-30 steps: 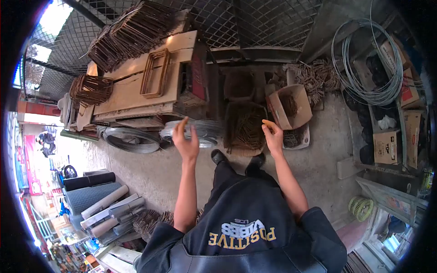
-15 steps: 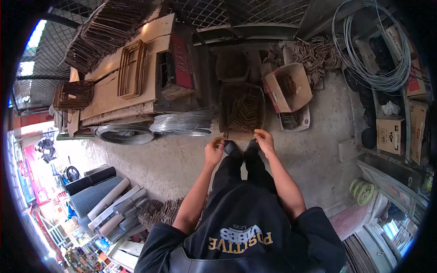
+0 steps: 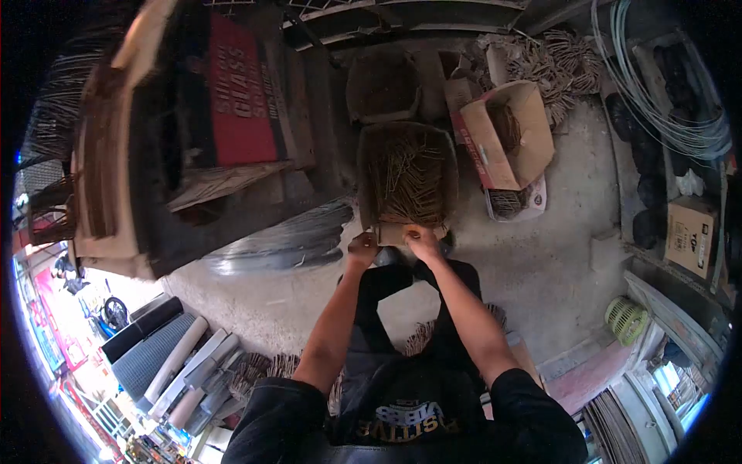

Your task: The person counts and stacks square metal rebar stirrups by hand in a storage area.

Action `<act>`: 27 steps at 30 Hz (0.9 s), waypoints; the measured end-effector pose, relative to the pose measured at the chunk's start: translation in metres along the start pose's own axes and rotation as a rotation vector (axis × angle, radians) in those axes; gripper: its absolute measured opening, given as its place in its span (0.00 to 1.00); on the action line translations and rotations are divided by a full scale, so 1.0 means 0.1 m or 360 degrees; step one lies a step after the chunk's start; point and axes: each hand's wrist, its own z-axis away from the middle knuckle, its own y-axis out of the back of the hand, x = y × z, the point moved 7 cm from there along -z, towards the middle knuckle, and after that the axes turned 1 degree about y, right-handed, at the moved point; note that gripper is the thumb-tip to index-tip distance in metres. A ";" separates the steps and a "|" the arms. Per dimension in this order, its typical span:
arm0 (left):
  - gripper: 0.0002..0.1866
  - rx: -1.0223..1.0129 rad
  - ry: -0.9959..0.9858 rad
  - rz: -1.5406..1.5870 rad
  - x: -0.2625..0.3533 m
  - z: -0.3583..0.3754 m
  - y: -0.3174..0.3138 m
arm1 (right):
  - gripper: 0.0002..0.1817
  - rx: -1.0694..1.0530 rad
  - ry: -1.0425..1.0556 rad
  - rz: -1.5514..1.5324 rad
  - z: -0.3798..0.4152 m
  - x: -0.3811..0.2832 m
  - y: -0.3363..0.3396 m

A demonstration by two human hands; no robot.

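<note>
Both hands are low, at the near edge of a dark bin (image 3: 452, 166) that holds many rusty bent metal pieces (image 3: 413, 182). My left hand (image 3: 362, 249) is at the bin's near left corner with its fingers curled; what they hold, if anything, is hidden. My right hand (image 3: 421, 241) has its fingers pressed together beside the near rim, in front of a strip of cardboard (image 3: 392, 233). Whether it grips the rim or the cardboard cannot be made out. My shoes show just below the hands.
A second dark bin (image 3: 384, 87) stands behind. Right of it are an open cardboard box (image 3: 533, 147) and bundles of bent rods (image 3: 568, 66). A wooden table (image 3: 116, 247) and wire coils (image 3: 282, 243) are at left. Mesh rolls (image 3: 151, 356) lie lower left.
The view has moved lower and closer to the bin and table. My body has bent down, with the knees now apart. Both hands remain near the bin's near edge.
</note>
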 end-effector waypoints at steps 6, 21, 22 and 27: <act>0.14 0.0055 0.0166 -0.0114 -1.02 -1.50 -0.71 | 0.23 -0.0194 0.0092 -0.1038 -1.47 1.28 -1.34; 0.26 0.0228 0.0133 0.0348 -2.29 -3.19 -1.65 | 0.26 -0.0779 -0.0189 -0.1456 -2.35 1.89 -2.61; 0.26 0.0222 0.0109 0.0361 -2.31 -3.22 -1.64 | 0.26 -0.0766 -0.0204 -0.1470 -2.33 1.85 -2.60; 0.17 0.0541 -0.0038 0.0558 -1.78 -2.70 -1.33 | 0.22 -0.0707 -0.0200 -0.1518 -1.98 1.66 -2.43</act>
